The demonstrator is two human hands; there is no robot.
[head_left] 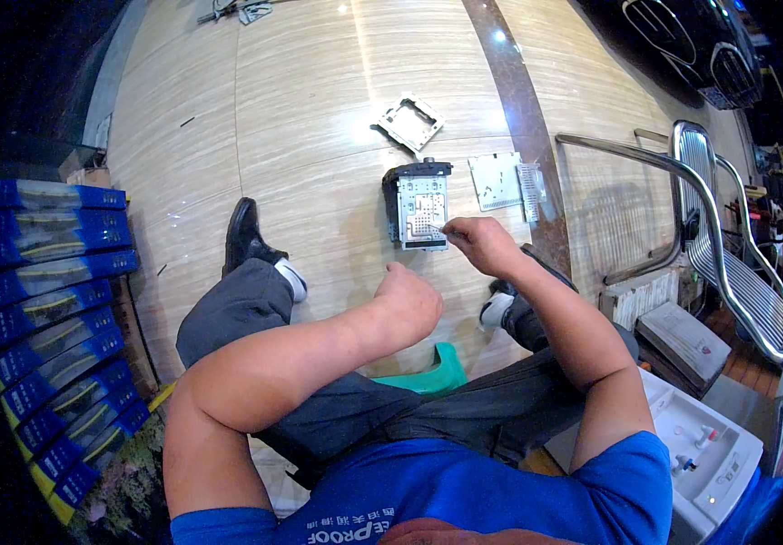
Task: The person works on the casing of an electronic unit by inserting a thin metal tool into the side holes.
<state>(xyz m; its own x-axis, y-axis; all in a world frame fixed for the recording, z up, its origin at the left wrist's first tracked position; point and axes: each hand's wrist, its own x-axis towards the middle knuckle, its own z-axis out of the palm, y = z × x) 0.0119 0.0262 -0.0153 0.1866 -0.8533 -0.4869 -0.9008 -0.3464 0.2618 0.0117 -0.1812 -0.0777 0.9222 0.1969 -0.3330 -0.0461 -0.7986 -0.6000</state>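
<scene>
A metal-cased electronic unit (pixel 423 209), which looks like a car stereo, stands on the floor between my feet, its perforated face up and a dark front at its far side. My right hand (pixel 484 245) is at its near right edge, fingertips pinched together over the casing. Something thin and small seems to stick out of that pinch, too small to name. Just nearer to me, my left hand (pixel 411 298) is curled closed, apart from the unit. Its fingers are mostly hidden, and so is anything inside them.
A metal frame (pixel 412 123) lies beyond the unit; a flat metal plate (pixel 497 180) and a finned piece (pixel 529 191) lie to its right. A chrome-framed chair (pixel 727 236) stands right, blue boxes (pixel 60 263) are stacked left. Under me is a green stool (pixel 432 372).
</scene>
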